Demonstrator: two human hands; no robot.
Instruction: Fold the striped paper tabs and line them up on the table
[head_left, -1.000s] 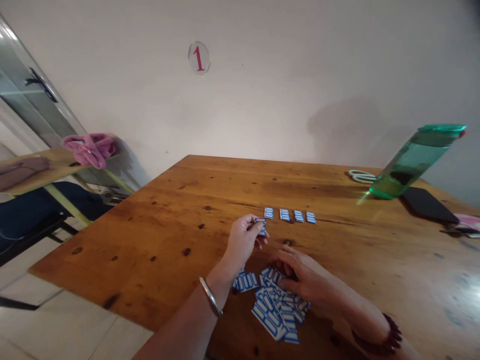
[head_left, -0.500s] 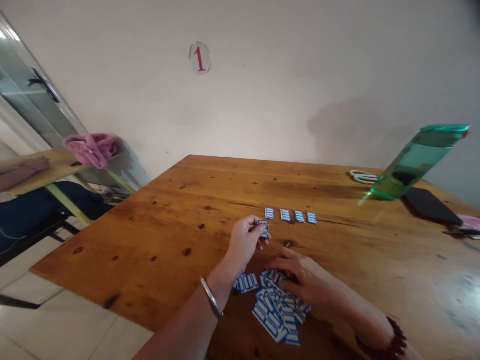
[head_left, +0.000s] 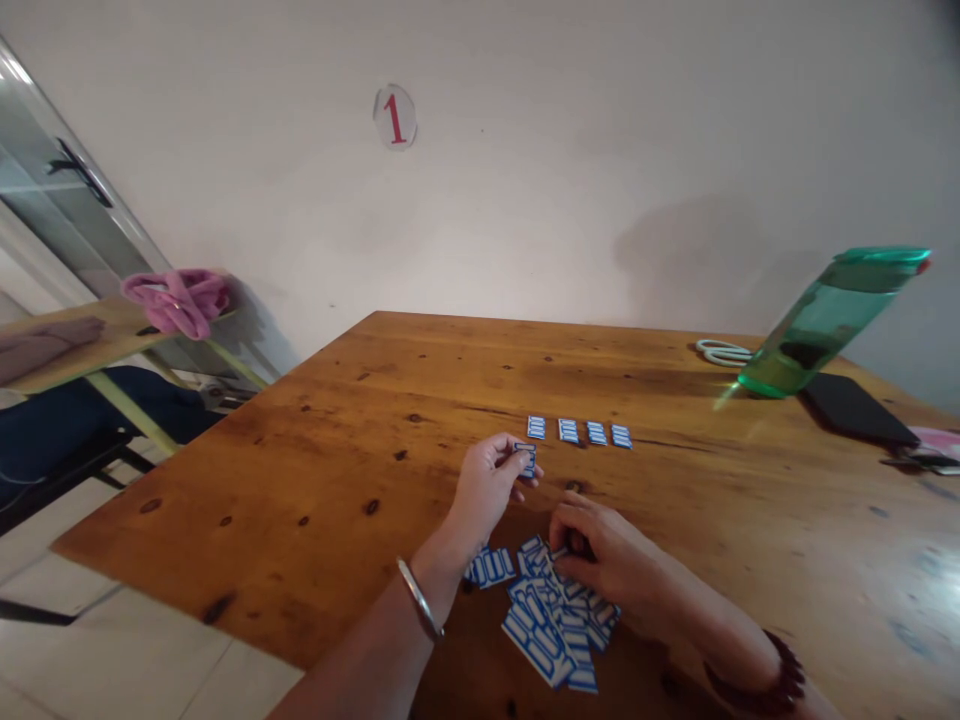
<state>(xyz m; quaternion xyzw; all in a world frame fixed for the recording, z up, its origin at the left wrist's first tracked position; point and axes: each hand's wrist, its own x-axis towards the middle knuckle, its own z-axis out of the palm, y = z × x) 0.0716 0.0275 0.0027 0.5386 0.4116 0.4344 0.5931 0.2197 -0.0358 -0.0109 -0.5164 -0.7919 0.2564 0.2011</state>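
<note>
The left hand [head_left: 484, 484] pinches a blue-and-white card [head_left: 529, 459] between thumb and fingers, over the worktop [head_left: 322, 450], near a row of four cards [head_left: 568, 431]. The right hand [head_left: 606, 545] curls over the card pile [head_left: 541, 632]; its grip cannot be determined. A smaller card group [head_left: 492, 567] lies beside the pile.

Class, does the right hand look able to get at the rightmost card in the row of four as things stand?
Probably yes: the right hand is at the pile of cards, and nothing seems to stand between it and the rightmost card; the left hand is off to the left.
</note>
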